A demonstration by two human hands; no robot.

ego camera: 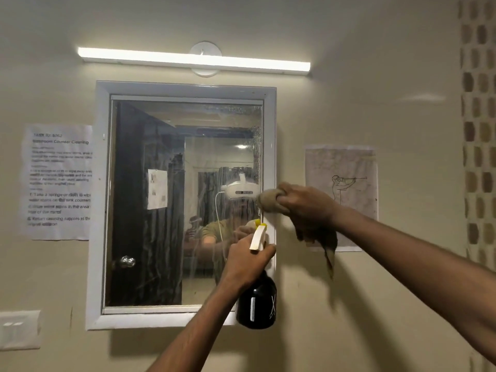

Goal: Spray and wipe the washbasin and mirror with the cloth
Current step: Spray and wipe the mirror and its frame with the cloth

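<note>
A beige wall [375, 103] carries a white-framed mirror [161, 210], a lit tube light [193, 59] above it, a printed sheet [59, 181] left, a drawing [346, 167] right, and a switch plate [18, 330] at lower left.

Wall [362, 76]: plain beige.
Light [193, 59]: lit white tube, mounted level on a round base.
Left sheet [59, 181]: printed paper.
Right sheet [346, 170]: line drawing.
Switch plate [18, 330]: lower left.
Tile strip [479, 130]: brown mosaic, far right.
</note>
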